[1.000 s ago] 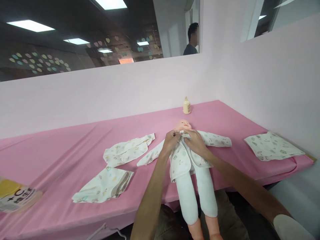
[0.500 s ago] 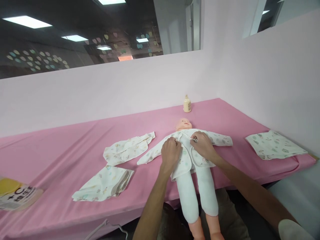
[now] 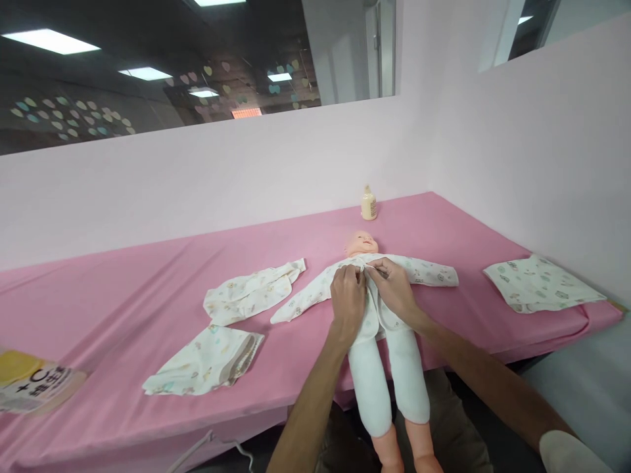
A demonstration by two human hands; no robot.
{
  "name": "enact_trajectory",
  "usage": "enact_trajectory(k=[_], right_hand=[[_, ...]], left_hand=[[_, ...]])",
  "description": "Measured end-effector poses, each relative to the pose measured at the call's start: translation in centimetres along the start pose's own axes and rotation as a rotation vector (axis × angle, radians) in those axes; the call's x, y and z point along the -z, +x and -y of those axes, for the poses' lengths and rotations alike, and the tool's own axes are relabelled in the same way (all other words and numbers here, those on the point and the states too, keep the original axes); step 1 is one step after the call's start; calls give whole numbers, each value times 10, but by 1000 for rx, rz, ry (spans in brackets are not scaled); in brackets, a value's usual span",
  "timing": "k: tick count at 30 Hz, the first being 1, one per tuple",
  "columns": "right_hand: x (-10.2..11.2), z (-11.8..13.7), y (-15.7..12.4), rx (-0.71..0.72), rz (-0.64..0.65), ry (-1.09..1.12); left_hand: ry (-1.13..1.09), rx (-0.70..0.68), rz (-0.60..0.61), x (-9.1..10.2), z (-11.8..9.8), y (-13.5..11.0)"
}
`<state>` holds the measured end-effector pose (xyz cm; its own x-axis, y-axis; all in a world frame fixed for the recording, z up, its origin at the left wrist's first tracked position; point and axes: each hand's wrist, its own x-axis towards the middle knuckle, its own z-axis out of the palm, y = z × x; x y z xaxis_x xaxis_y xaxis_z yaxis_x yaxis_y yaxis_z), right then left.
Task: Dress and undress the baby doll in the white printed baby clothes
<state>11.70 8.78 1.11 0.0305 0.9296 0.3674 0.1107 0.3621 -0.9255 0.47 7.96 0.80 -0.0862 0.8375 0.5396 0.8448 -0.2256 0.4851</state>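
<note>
On its back lies a baby doll [image 3: 362, 242], dressed in a white printed baby jacket [image 3: 315, 289] and plain white trousers [image 3: 369, 381]. Its sleeves spread out to both sides and its feet hang past the table's front edge. At the chest, my left hand [image 3: 348, 295] is closed, pinching the jacket's front edge. Right beside it, my right hand [image 3: 394, 282] pinches the other front edge near the neckline. The fingertips of both hands almost meet there. Lower down, the jacket's front panels hang apart over the trousers.
A pink-covered table [image 3: 148, 295] runs along the white wall. Left of the doll lie a printed garment [image 3: 254, 292] and a folded printed cloth [image 3: 204, 361]. Another folded cloth [image 3: 542, 282] is at the right. A pump bottle [image 3: 369, 205] stands behind, a yellow-lidded container [image 3: 37, 384] far left.
My left hand has moved right, bringing its jacket edge to the middle of the chest. My right hand has shifted slightly left, so the two hands are now close together.
</note>
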Motion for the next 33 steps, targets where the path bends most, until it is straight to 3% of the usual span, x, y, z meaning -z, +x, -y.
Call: enact_trajectory(k=[8, 22, 27, 33], right_hand=[[0, 3, -3, 48, -68, -81], [-7, 2, -14, 6, -63, -62], [-6, 3, -21, 6, 9, -73], [1, 3, -22, 76, 105, -154]], left_hand=[[228, -140, -75, 0, -6, -3], [178, -59, -35, -3, -9, -3], [-51, 60, 37, 1, -8, -2], [-574, 207, 305, 25, -1, 4]])
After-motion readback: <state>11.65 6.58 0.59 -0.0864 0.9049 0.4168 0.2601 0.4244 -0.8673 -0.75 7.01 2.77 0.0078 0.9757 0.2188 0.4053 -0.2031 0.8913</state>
